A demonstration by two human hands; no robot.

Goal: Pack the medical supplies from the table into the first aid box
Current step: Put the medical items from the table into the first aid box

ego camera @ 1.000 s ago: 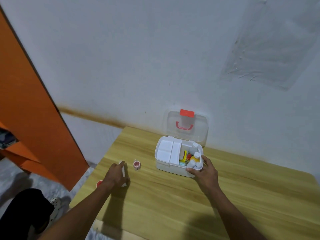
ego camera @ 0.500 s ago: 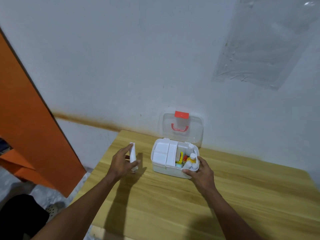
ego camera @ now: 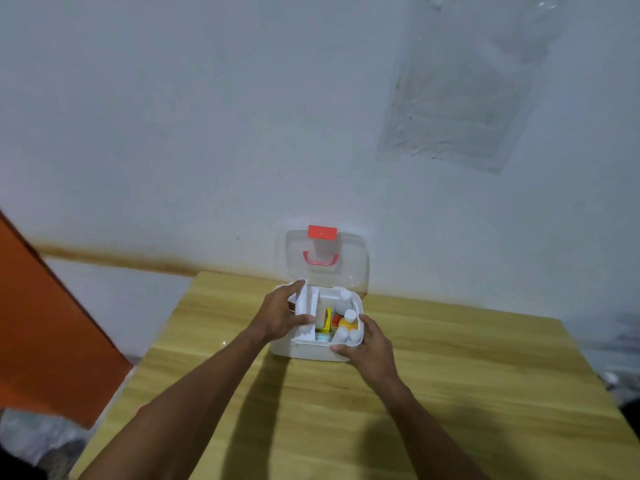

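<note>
The white first aid box [ego camera: 311, 353] stands at the back of the wooden table [ego camera: 450, 393], its clear lid [ego camera: 349, 268] with a red latch raised against the wall. Inside are a yellow bottle with a white cap [ego camera: 348, 322], white bottles, and red, yellow and blue items. My left hand [ego camera: 280, 315] is at the box's left half and grips the white inner tray [ego camera: 306, 301], which is tilted up on its edge. The white tube is not visible as a separate thing. My right hand [ego camera: 367, 348] clasps the box's front right corner.
An orange panel [ego camera: 45, 327] stands to the left of the table. The white wall rises right behind the box, with a clear plastic sheet [ego camera: 457, 98] stuck on it. The table's left edge drops to the floor near my left forearm.
My left hand lifted a white tube off the table's left side and moved right to the box. It now holds the inner tray, tilted up. My right hand stayed on the box.
</note>
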